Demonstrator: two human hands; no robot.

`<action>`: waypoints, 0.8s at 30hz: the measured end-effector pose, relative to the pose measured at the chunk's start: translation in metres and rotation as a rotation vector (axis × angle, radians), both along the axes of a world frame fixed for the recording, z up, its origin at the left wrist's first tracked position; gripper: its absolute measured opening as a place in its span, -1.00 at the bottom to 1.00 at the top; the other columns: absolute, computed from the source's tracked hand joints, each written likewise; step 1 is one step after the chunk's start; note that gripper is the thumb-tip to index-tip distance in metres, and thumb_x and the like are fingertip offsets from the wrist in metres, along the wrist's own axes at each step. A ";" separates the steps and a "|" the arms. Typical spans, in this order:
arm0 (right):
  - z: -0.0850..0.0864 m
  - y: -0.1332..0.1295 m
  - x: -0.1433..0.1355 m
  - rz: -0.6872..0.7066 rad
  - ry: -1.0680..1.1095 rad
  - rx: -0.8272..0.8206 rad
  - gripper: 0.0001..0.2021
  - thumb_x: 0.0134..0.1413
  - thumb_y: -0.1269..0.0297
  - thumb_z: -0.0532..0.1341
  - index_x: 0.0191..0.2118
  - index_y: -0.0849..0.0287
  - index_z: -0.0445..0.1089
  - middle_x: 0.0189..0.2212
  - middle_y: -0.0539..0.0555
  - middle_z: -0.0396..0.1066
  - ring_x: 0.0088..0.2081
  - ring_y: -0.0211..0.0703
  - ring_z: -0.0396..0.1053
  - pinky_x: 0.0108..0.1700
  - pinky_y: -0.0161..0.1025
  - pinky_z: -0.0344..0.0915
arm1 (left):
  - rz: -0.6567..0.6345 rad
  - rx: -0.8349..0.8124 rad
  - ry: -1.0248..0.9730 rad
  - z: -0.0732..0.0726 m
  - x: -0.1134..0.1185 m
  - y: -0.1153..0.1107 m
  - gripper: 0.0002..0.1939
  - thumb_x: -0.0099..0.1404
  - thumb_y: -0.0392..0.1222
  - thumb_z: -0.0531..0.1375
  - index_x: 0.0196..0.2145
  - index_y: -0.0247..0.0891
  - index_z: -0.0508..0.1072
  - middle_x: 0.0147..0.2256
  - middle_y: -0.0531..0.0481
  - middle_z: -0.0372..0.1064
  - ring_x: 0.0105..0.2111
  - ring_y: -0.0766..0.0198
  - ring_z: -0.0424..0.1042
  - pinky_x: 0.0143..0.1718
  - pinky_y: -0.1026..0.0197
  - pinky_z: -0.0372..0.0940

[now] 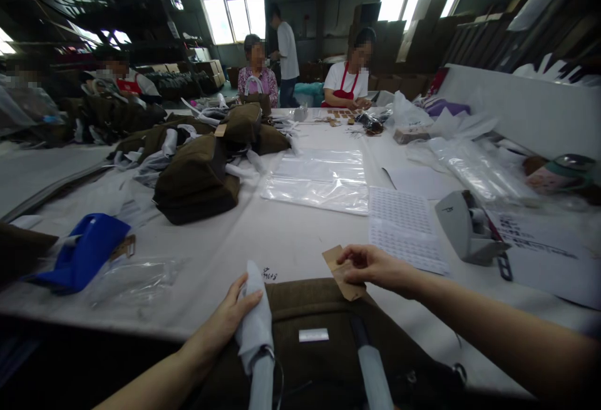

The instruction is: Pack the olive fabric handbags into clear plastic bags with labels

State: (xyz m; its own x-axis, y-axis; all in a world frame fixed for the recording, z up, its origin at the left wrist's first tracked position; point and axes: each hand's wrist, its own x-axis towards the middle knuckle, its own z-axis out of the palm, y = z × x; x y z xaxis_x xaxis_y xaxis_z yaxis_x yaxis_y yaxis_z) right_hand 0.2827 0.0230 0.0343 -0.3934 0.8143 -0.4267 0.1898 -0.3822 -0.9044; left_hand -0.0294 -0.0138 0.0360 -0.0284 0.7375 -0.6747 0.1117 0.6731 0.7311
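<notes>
Beyond the bag [314, 360] lie plastic sleeves [323, 175], a sheet [404, 228] and a dispenser [462, 225]. Left hand [235, 310] curled around the wrapped handle [257, 322]; right hand [369, 266] pinched closed on a card [342, 280].

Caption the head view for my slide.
Right hand holds a brown card by a dark bag; left hand grips white wrapping.

Dim overall, blown-out windows [233, 6] behind, glare on clear plastic [319, 191], wide-angle stretching, darkened corners

Behind the bag [307, 305] lie plastic sleeves [319, 179] (piled bags [195, 175] left, a tape dispenser [455, 222] right).
</notes>
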 end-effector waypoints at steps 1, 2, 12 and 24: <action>-0.001 -0.001 0.001 -0.022 0.109 -0.030 -0.66 -0.22 0.32 0.36 -0.23 0.16 0.33 -0.51 -0.09 0.28 -0.43 -0.31 0.26 -0.35 -0.33 0.17 | -0.006 -0.001 0.001 -0.001 -0.001 0.000 -0.18 0.10 0.09 0.23 0.22 -0.19 0.00 0.19 -0.20 0.07 0.08 -0.02 0.24 0.16 0.07 0.06; -0.002 -0.002 0.001 -0.052 0.222 -0.066 -0.61 -0.22 0.32 0.37 -0.19 0.14 0.30 -0.48 -0.08 0.31 -0.41 -0.30 0.29 -0.33 -0.33 0.19 | -0.008 0.002 0.003 -0.001 -0.001 0.000 -0.18 0.11 0.09 0.22 0.22 -0.20 0.00 0.20 -0.21 0.06 0.09 -0.02 0.23 0.17 0.06 0.03; 0.000 -0.014 -0.023 -0.237 0.024 0.093 -0.75 -0.17 0.37 0.16 -0.25 0.10 0.24 -0.49 -0.08 0.34 -0.49 -0.26 0.31 -0.44 -0.31 0.21 | 0.010 0.002 -0.017 0.001 0.000 -0.003 -0.20 0.11 0.09 0.21 0.22 -0.18 0.00 0.20 -0.20 0.05 0.09 0.00 0.24 0.16 0.09 0.06; 0.051 0.041 -0.074 0.724 -1.126 0.489 -0.67 -0.14 0.16 0.28 -0.26 0.31 0.50 -0.29 0.37 0.46 -0.17 0.32 0.38 -0.19 0.09 0.27 | 0.031 -0.076 -0.053 -0.001 0.002 0.006 -0.21 0.11 0.11 0.21 0.21 -0.12 0.02 0.19 -0.16 0.10 0.08 -0.02 0.25 0.13 0.04 0.11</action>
State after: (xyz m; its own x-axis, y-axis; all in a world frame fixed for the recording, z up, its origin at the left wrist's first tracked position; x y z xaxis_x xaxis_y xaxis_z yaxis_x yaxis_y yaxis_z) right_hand 0.2085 0.0642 0.0853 -0.4247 0.7373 -0.5254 0.8995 0.4092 -0.1529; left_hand -0.0271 -0.0077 0.0346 -0.0134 0.6833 -0.7301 0.0525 0.7296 0.6819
